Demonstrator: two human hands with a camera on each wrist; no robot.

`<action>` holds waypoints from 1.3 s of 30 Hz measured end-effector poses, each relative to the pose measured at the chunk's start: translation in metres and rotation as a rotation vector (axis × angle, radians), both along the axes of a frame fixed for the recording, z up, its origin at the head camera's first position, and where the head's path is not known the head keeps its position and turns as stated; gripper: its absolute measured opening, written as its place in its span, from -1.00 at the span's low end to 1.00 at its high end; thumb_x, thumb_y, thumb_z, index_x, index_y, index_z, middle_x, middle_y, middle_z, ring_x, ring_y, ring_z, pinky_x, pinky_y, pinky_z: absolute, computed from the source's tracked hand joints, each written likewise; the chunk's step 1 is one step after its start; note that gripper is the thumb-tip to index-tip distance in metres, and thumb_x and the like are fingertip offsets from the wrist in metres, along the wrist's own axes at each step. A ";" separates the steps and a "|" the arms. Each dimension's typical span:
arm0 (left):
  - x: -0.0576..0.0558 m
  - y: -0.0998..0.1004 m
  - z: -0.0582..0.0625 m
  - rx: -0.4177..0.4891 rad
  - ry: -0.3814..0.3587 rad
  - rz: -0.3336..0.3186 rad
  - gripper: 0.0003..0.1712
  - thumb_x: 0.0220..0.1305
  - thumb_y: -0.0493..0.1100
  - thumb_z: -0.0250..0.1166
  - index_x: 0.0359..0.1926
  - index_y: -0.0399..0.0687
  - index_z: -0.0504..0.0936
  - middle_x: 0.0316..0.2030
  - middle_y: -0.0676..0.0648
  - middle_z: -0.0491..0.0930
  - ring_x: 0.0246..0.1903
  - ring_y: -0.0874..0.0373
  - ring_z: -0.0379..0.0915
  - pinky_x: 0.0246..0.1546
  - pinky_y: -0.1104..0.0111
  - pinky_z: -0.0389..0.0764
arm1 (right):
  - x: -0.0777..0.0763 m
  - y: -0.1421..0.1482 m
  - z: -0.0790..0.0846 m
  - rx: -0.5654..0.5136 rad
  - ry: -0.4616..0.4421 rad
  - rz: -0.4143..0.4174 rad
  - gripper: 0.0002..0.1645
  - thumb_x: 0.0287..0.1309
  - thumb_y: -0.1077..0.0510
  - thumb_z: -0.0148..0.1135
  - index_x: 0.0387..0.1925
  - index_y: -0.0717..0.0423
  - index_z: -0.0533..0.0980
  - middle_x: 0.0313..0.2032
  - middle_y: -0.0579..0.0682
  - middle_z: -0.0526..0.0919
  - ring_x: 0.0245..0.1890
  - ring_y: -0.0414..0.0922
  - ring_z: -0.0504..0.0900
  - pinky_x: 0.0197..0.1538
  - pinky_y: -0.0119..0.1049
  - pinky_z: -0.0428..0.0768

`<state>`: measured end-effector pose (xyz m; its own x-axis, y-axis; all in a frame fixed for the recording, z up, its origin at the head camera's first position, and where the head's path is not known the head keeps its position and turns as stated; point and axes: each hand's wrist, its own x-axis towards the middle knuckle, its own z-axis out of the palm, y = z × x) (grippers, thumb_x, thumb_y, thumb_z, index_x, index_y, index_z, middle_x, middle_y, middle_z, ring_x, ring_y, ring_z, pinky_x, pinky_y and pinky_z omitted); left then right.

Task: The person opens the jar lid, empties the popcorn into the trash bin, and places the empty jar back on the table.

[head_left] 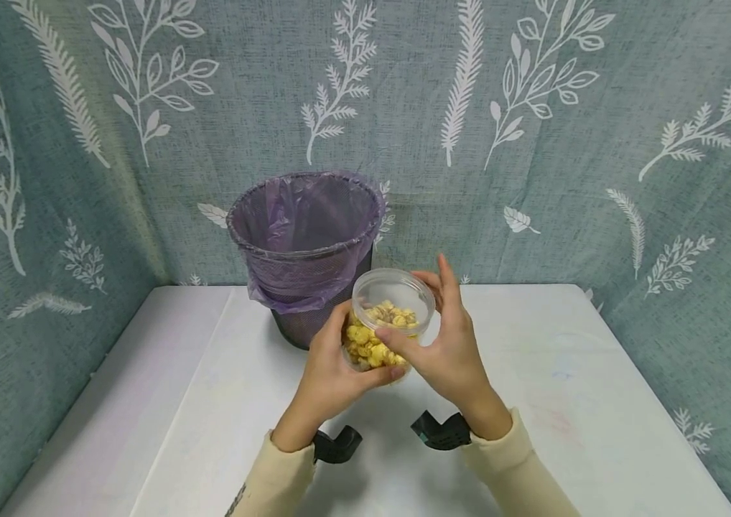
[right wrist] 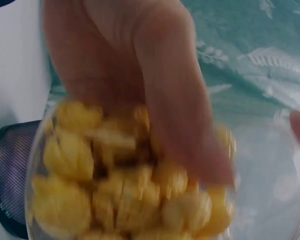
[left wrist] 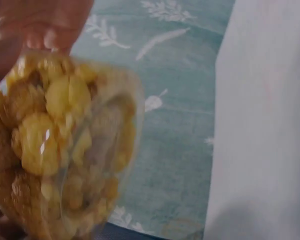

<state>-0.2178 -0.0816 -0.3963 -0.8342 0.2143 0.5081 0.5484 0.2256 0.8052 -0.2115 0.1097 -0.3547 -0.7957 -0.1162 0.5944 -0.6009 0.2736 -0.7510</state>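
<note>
A clear plastic jar (head_left: pixel 375 352) of yellow popcorn (left wrist: pixel 65 97) is held tilted above the table, in front of the bin. My left hand (head_left: pixel 333 370) grips its body from the left, the thumb across the near side; that thumb lies over the popcorn in the right wrist view. A transparent round lid (head_left: pixel 394 287) tops the jar. My right hand (head_left: pixel 446 352) holds the lid's rim from the right, with thumb at the near edge, middle fingers partly hidden behind and the index finger pointing up. Popcorn fills the lower part, below a clear space under the lid.
Behind the jar and to its left stands a black mesh bin (head_left: pixel 294 327) with a purple plastic liner (head_left: pixel 304 276) folded over its rim. The white table (head_left: pixel 533 402) meets a grey-green leaf-patterned curtain (head_left: pixel 417 143) at the back and sides.
</note>
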 end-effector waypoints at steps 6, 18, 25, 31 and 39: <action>0.001 -0.007 0.004 0.045 -0.077 -0.162 0.07 -0.03 -0.19 0.74 0.47 -0.01 0.36 0.18 -0.01 0.62 0.17 0.06 0.57 0.20 0.15 0.58 | -0.007 0.020 0.005 -0.107 -0.073 0.323 0.33 0.28 0.12 0.51 0.71 0.02 -0.25 0.51 0.23 0.28 0.51 0.13 0.26 0.53 0.23 0.12; 0.003 0.008 -0.004 0.024 0.028 -0.007 0.15 -0.10 -0.12 0.78 0.47 -0.16 0.34 0.23 0.02 0.57 0.17 0.10 0.53 0.18 0.12 0.60 | 0.007 0.002 0.004 0.083 -0.054 -0.056 0.52 0.06 -0.21 0.65 0.70 0.08 -0.19 0.45 0.15 0.29 0.41 0.12 0.38 0.39 0.25 0.38; 0.003 0.009 -0.003 0.004 0.021 0.002 0.16 -0.12 -0.08 0.78 0.46 -0.15 0.34 0.22 0.02 0.56 0.16 0.11 0.54 0.17 0.12 0.61 | 0.007 0.000 0.004 0.059 -0.024 -0.059 0.44 0.06 0.17 0.64 0.69 0.12 -0.18 0.41 0.20 0.35 0.35 0.19 0.44 0.31 0.23 0.48; 0.005 0.003 0.003 0.038 -0.045 -0.106 0.13 -0.10 -0.17 0.77 0.47 -0.04 0.34 0.22 0.01 0.58 0.16 0.10 0.56 0.16 0.16 0.62 | 0.002 0.016 0.009 -0.059 -0.094 0.153 0.35 0.18 0.20 0.54 0.70 0.06 -0.20 0.46 0.16 0.33 0.42 0.12 0.37 0.43 0.11 0.37; 0.007 -0.003 0.010 0.030 -0.084 -0.142 0.08 -0.08 -0.20 0.75 0.45 -0.03 0.36 0.27 -0.01 0.55 0.23 0.10 0.53 0.30 0.10 0.51 | -0.007 0.053 0.019 -0.212 -0.132 0.206 0.21 0.29 0.36 0.35 0.70 0.02 -0.20 0.50 0.16 0.25 0.56 0.06 0.13 0.49 -0.38 0.22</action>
<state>-0.2108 -0.0849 -0.3860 -0.8363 0.3193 0.4458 0.5036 0.1255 0.8548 -0.2187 0.1626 -0.3360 -0.8401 -0.1679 0.5158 -0.5211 -0.0146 -0.8534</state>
